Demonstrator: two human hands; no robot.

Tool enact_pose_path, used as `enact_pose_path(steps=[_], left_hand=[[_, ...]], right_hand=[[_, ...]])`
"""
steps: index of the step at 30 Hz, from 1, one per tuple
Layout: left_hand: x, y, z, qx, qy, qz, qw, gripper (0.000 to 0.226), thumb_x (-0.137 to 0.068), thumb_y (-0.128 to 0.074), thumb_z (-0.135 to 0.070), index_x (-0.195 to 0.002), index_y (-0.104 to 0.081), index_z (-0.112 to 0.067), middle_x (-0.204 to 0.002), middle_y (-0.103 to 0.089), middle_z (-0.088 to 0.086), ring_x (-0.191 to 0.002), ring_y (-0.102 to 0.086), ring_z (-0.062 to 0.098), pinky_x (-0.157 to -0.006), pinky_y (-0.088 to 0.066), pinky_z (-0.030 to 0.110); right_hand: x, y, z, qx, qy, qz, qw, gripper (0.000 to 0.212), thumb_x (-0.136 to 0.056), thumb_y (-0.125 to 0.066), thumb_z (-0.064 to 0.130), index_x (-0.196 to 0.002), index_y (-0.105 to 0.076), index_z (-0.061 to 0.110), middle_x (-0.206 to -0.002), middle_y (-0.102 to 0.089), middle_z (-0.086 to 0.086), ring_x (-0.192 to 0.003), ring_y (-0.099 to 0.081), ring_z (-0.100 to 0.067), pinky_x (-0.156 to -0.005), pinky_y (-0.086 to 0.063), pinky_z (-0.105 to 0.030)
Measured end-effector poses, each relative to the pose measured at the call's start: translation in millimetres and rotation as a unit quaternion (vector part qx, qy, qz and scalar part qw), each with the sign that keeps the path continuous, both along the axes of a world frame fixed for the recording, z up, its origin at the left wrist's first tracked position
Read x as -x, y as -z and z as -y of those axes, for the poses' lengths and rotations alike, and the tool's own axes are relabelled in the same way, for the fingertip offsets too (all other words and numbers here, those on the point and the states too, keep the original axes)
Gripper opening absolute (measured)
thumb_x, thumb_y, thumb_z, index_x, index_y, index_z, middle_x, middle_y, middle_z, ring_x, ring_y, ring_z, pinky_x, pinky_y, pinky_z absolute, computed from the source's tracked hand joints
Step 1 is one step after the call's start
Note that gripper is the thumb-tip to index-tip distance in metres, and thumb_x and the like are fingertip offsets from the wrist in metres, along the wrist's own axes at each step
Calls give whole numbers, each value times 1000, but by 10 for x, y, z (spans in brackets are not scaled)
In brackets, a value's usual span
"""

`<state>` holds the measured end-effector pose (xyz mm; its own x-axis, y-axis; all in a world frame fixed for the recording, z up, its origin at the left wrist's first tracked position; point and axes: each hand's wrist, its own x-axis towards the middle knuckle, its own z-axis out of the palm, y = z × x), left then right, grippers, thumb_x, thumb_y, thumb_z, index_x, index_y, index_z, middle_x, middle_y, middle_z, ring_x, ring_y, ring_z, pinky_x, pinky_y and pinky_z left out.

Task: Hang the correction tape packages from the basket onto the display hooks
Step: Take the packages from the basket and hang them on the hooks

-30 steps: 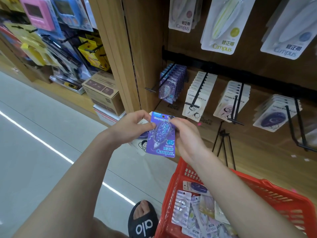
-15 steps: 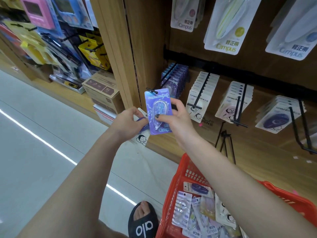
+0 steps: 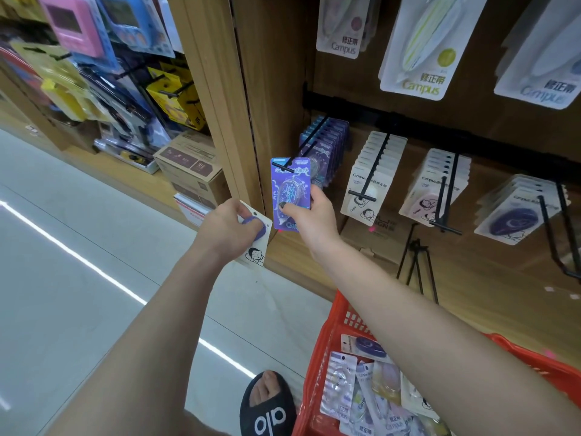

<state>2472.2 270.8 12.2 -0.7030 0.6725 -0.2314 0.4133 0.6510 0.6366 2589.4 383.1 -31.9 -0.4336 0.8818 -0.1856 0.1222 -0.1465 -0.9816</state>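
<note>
My right hand (image 3: 309,217) pinches the lower part of a purple correction tape package (image 3: 290,187) and holds it upright, its top at the tip of the leftmost black display hook (image 3: 309,143). Matching purple packages (image 3: 330,146) hang further back on that hook. My left hand (image 3: 229,229) grips a white package with a purple tape (image 3: 259,243), low beside the wooden post. The red basket (image 3: 336,325) at the lower right holds several more packages (image 3: 361,388).
Three more hooks to the right carry white packages (image 3: 374,174), (image 3: 437,180), (image 3: 518,209). Larger Campus packs (image 3: 421,45) hang above. A wooden post (image 3: 226,99) divides this bay from other goods and cardboard boxes (image 3: 191,165) on the left. My sandalled foot (image 3: 267,404) stands beside the basket.
My right hand has lifted the purple package from chest level up to the tip of the leftmost hook. My left hand let go of it and stays lower with the white package.
</note>
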Motion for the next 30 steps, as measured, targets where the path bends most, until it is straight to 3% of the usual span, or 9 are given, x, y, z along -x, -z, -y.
enact_pose_path(steps=[3,7,11,14,19,22,26,28,30], left_hand=[[21,-6,2,-2,-4,10,1000,21,-95,-67,-36,-108,-59,-21,-91,-64,0,-77,-64,12,-56,-49,27],[8,-14,-28,-6,3,16,1000,23,-96,-67,-38,-110,-57,-22,-86,-61,-7,-71,-63,7,-46,-43,22],[-14,-20,-61,-3,11,18,1000,23,-95,-69,-39,-109,-57,-24,-101,-65,3,-81,-68,16,-65,-59,33],[-44,-27,-65,-5,19,22,1000,23,-95,-68,-39,-108,-57,-25,-102,-66,3,-75,-66,11,-58,-56,29],[-135,-48,-99,-9,50,22,998,20,-96,-68,-39,-108,-57,-27,-98,-66,0,-69,-66,9,-42,-42,17],[-230,-85,-143,-11,86,30,996,19,-96,-68,-39,-107,-58,-28,-96,-67,-3,-70,-68,10,-42,-43,17],[-397,-120,-182,-21,142,54,988,17,-95,-70,-38,-104,-61,-27,-93,-69,0,-68,-70,12,-44,-47,20],[-508,-133,-187,-21,169,66,983,17,-95,-71,-37,-105,-62,-27,-96,-71,0,-72,-73,15,-52,-55,27],[-655,-128,-196,-17,195,76,978,17,-95,-71,-37,-106,-62,-27,-98,-73,0,-78,-75,20,-65,-61,40]], right_hand=[[-8,78,7,6,-7,6,1000,29,-91,-74,10,-113,-62,22,-115,-72,2,-102,-70,-12,-77,-54,-26],[-10,186,8,6,5,4,1000,28,-92,-76,14,-114,-60,19,-115,-73,1,-103,-72,-12,-80,-59,-29],[81,239,-122,63,58,-8,996,27,-91,-77,19,-115,-65,15,-112,-74,-3,-100,-74,-19,-84,-60,-36],[173,237,-305,139,94,-20,986,33,-91,-79,23,-121,-66,17,-118,-72,-3,-105,-72,-22,-93,-62,-40],[271,127,-583,198,154,-23,968,54,-89,-83,29,-135,-61,13,-125,-70,-8,-105,-74,-24,-75,-63,-26],[251,108,-601,226,133,-10,965,57,-87,-84,32,-131,-57,10,-127,-68,-9,-98,-74,-23,-71,-61,-25],[-38,105,-439,266,58,15,962,75,-90,-78,42,-150,-44,12,-138,-60,-11,-109,-68,-27,-101,-57,-42],[-340,38,-278,271,17,22,962,64,-96,-70,46,-147,-49,14,-128,-65,-7,-104,-70,-25,-92,-57,-39],[-719,-13,-107,287,-20,-4,958,41,-101,-61,45,-127,-64,13,-107,-76,-7,-91,-74,-24,-77,-58,-33]])
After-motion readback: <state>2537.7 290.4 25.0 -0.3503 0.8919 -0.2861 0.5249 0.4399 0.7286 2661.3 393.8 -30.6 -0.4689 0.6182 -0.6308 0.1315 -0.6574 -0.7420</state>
